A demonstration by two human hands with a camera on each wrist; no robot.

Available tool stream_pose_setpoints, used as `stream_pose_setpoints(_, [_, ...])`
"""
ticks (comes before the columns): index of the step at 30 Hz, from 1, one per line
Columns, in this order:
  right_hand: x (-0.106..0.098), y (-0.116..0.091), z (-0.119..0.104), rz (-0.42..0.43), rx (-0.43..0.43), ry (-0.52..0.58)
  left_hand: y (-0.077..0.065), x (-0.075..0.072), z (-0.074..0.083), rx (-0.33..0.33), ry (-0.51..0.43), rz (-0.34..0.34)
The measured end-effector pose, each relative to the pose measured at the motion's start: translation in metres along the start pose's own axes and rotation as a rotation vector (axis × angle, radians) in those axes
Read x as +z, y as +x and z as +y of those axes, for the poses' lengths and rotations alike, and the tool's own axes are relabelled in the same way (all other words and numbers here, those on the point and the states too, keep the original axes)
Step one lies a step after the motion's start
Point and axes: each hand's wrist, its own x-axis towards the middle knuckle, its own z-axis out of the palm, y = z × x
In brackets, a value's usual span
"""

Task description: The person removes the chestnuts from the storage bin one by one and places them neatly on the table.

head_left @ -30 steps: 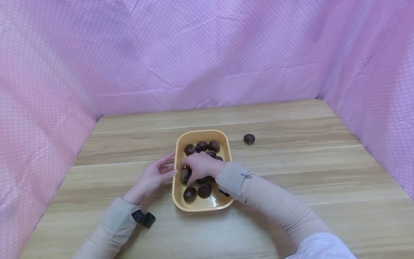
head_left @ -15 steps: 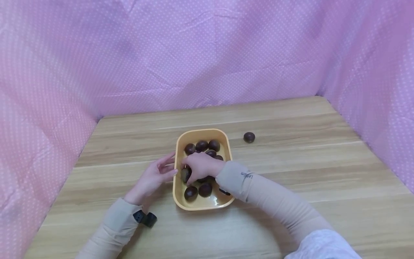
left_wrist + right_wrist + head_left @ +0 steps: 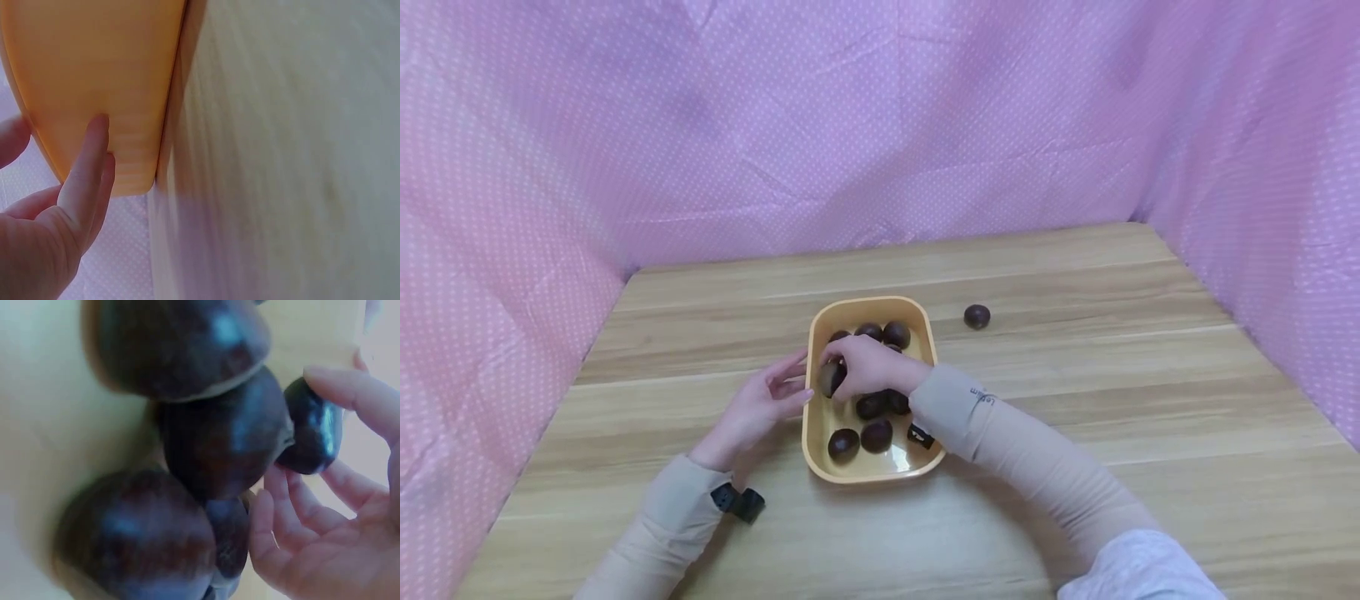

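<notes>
Inside a yellow plastic box (image 3: 872, 479), my right hand (image 3: 872, 367) pinches a dark brown chestnut (image 3: 832, 377) between thumb and fingers. In the right wrist view that glossy chestnut (image 3: 310, 428) is held above or beside the others. Several more chestnuts lie in the box, among them one near the front (image 3: 843, 446) and one at the back (image 3: 897, 335); my hand hides part of the pile. My left hand (image 3: 751, 412) is at the box's left side. The left wrist view shows its extended fingers (image 3: 94, 147) against the outer wall, thumb by the rim.
A single chestnut (image 3: 977, 317) lies on the wooden table (image 3: 1112, 375), right of the box. Pink dotted cloth (image 3: 880, 125) hangs behind the table and along both sides. Each wrist carries a small black camera, the left one (image 3: 741, 502) just off the box's front left.
My right hand has shifted toward the back of the box and lifted with the chestnut, uncovering other chestnuts in the middle. The left hand has stayed at the left wall.
</notes>
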Motion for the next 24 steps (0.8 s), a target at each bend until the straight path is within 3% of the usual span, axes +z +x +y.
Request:
stream_pose_setpoints(8, [-0.007,-0.003,-0.005,0.049,-0.022,0.043,0.000,0.002,-0.004,0.005,-0.021,-0.004])
stream_pose_setpoints(24, [-0.055,-0.035,-0.034,0.103,-0.205,-0.062,0.001,0.002,-0.002,0.020,-0.017,0.003])
